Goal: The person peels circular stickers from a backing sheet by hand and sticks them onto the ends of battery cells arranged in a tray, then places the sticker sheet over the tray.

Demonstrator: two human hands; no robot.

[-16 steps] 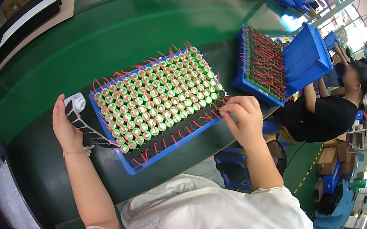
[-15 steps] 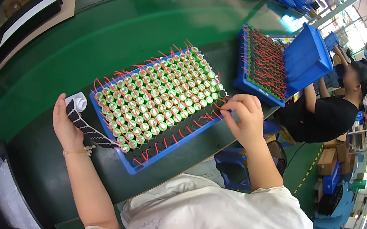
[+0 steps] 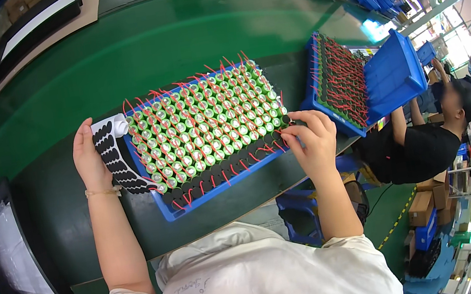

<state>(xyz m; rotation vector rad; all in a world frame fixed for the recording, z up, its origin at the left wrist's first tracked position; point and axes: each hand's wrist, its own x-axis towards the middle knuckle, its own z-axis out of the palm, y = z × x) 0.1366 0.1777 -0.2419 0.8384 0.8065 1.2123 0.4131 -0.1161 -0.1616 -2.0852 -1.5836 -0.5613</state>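
A blue tray (image 3: 179, 213) on the table holds rows of green battery cells (image 3: 203, 128) with red wires. Along its near edge, black insulating pads (image 3: 229, 166) cover the cells, and red wires poke up between them. At the tray's left side, my left hand (image 3: 89, 159) grips a strip of black stickers (image 3: 115, 160) on white backing, its far end curled into a roll. My right hand (image 3: 312, 140) is at the near right corner, with thumb and fingers pinched over the pads; whatever lies between the fingertips is hidden.
Right of the tray stands a second blue tray (image 3: 310, 103) of wired cells, tilted against a blue bin (image 3: 396, 75). A co-worker in black (image 3: 432, 143) is beyond it. A black tray with plastic film (image 3: 15, 255) is at left. A blue stool (image 3: 297, 214) is below the table edge.
The sticker strip has turned so its black face shows more widely, and my left hand has shifted slightly right. My right hand remains at the corner, with its fingers moved a little.
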